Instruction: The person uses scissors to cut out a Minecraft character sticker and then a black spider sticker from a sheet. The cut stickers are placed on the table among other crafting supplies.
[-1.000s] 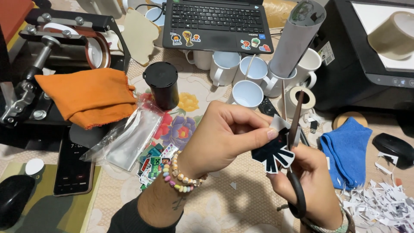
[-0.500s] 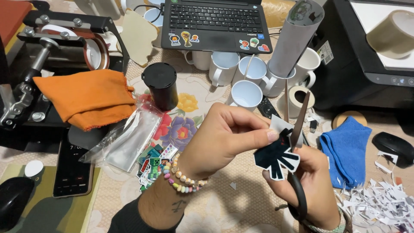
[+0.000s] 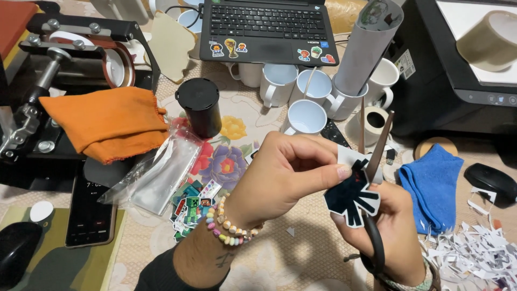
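A dark sticker cut-out with a white border point(image 3: 353, 196) is pinched between thumb and fingertips of the left hand point(image 3: 280, 178), which is closed on its upper edge. Scissors point(image 3: 371, 161) are gripped by the right hand point(image 3: 390, 231), directly beneath the cut-out, with the blades parted and standing upward, just beside it. A beaded bracelet point(image 3: 229, 229) is worn on the left wrist. Left of the cut-out, a small heap of coloured stickers point(image 3: 191, 207) is laid, with a clear plastic bag point(image 3: 159, 172) beyond it. A black cylindrical canister point(image 3: 199, 108) is stood farther up and left. White mugs point(image 3: 304, 116) are grouped above the cut-out. A blue cloth point(image 3: 433, 186) is laid to its right, with white paper trimmings point(image 3: 474, 253) scattered below that.
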